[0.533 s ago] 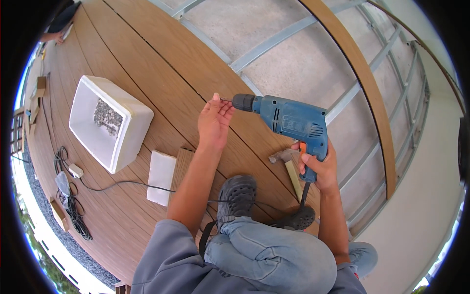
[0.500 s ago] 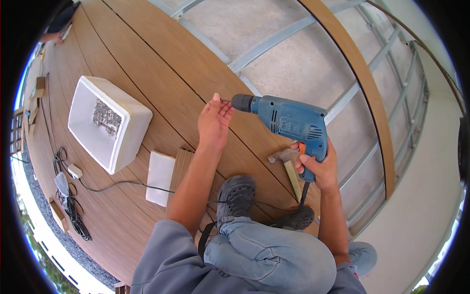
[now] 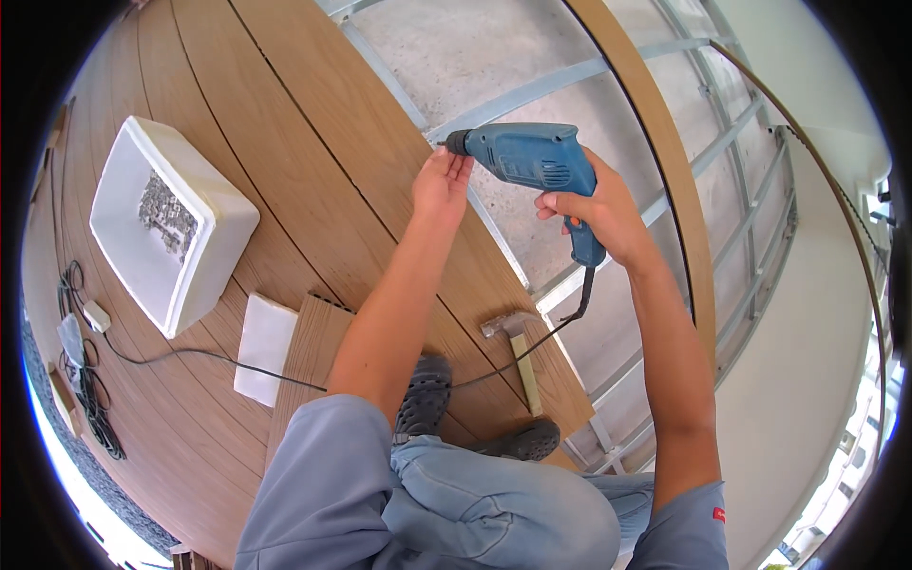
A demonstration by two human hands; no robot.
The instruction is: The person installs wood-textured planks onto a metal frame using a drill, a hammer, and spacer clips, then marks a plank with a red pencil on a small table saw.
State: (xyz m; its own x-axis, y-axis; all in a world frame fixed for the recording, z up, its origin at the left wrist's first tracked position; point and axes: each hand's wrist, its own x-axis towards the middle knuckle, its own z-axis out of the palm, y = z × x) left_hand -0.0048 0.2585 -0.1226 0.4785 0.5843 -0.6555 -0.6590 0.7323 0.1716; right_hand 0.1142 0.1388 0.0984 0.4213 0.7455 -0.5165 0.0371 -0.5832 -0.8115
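Observation:
My right hand (image 3: 594,209) is wrapped round the handle of a blue corded drill (image 3: 522,152), which lies sideways with its black chuck (image 3: 459,142) pointing left. My left hand (image 3: 442,185) pinches the small bit (image 3: 440,143) at the chuck's tip, partly hidden by the fingers. The drill is over the edge of the wood-look decking (image 3: 285,142), beside the exposed metal frame (image 3: 522,87). A hammer (image 3: 524,370) with a pale handle lies on the boards below the drill, near my dark clogs (image 3: 424,404).
A white bin (image 3: 228,237) holding small metal pieces sits at left. Below it are a white slab (image 3: 258,347), a loose board (image 3: 309,366) and coiled cable (image 3: 95,408). A long plank (image 3: 679,161) crosses the frame; a pale wall (image 3: 760,427) stands at right.
Both hands and the drill have moved upward and slightly toward the far edge of the decking as the view shifted. More of the hammer shows, and the person at upper left is mostly out of view.

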